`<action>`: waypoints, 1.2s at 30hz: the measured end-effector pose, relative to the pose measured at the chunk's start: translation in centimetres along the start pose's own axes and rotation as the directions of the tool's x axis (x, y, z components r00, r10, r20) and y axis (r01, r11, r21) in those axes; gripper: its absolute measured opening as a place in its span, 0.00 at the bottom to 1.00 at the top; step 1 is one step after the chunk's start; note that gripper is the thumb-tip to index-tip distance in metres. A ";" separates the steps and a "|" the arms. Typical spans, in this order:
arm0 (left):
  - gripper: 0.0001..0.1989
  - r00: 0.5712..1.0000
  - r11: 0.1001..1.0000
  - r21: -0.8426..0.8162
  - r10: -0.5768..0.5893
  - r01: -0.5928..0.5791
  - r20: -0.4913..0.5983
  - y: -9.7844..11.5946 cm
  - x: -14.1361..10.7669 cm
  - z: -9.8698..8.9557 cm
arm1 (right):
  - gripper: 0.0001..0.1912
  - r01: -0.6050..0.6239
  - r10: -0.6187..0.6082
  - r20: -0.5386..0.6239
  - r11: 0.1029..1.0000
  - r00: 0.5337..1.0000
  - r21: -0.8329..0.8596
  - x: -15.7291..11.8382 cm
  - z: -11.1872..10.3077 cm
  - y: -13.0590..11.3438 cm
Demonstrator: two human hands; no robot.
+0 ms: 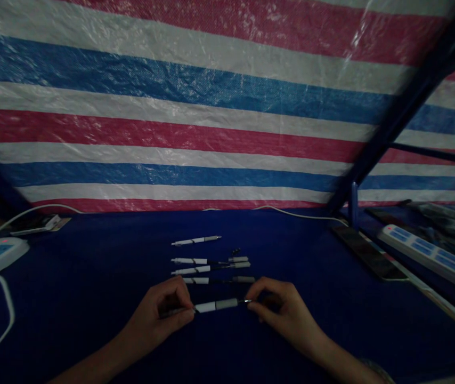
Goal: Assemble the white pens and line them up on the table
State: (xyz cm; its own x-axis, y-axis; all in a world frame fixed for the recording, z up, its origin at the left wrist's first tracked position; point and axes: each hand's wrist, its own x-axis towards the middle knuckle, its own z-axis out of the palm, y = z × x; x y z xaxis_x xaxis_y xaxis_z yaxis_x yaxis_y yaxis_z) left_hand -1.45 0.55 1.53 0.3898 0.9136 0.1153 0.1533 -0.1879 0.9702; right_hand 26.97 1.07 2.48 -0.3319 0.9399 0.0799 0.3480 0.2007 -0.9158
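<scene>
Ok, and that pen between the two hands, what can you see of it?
The pen has a white barrel and grey grip, both plastic-looking, and a shiny, metal-looking tip. It lies nearly level, tip slightly farther away, nearer the person than the other pens. The left hand pinches and hides its rear; the right hand's fingertips are at the tip.

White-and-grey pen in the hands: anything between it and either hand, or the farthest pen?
Nothing visible between the white-and-grey pen and the left hand or right hand. Three opened pens lie between it and the farthest pen.
</scene>
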 end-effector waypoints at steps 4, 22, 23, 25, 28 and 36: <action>0.05 1.000 1.000 0.008 -0.008 0.008 0.009 0.0 -0.1 0.2 | 0.03 0.052 -0.052 0.012 0.997 0.999 -0.053 -0.2 0.3 0.2; 0.07 0.999 1.000 -0.004 0.020 -0.020 0.035 0.3 -0.3 1.0 | 0.16 0.144 -0.104 0.163 0.956 0.981 -0.256 -0.3 0.6 -0.7; 0.07 0.999 1.000 -0.011 0.018 -0.018 0.033 0.3 -0.3 0.9 | 0.12 0.141 -0.105 0.166 0.965 0.981 -0.223 -0.3 0.5 -0.7; 0.07 1.000 1.000 -0.022 0.019 -0.019 0.024 0.2 -0.3 0.9 | 0.07 0.140 -0.119 0.141 0.978 0.983 -0.155 -0.3 0.4 -0.6; 0.07 0.999 0.999 -0.038 0.029 -0.028 0.017 -0.1 -0.2 0.8 | 0.03 0.160 -0.143 0.114 0.975 0.983 -0.153 -0.2 0.4 -0.5; 0.06 0.999 0.999 -0.017 0.036 -0.036 0.012 -0.4 -0.2 0.8 | 0.08 0.188 -0.129 0.227 0.946 0.965 -0.265 -0.5 0.3 -1.0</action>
State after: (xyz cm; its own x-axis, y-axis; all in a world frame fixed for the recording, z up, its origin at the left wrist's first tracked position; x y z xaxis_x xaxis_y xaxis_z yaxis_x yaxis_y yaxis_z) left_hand -0.90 0.13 0.93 0.4058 0.9019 0.1479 0.1238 -0.2146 0.9688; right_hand 26.50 0.34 3.21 -0.5645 0.8187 0.1053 0.4986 0.4399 -0.7469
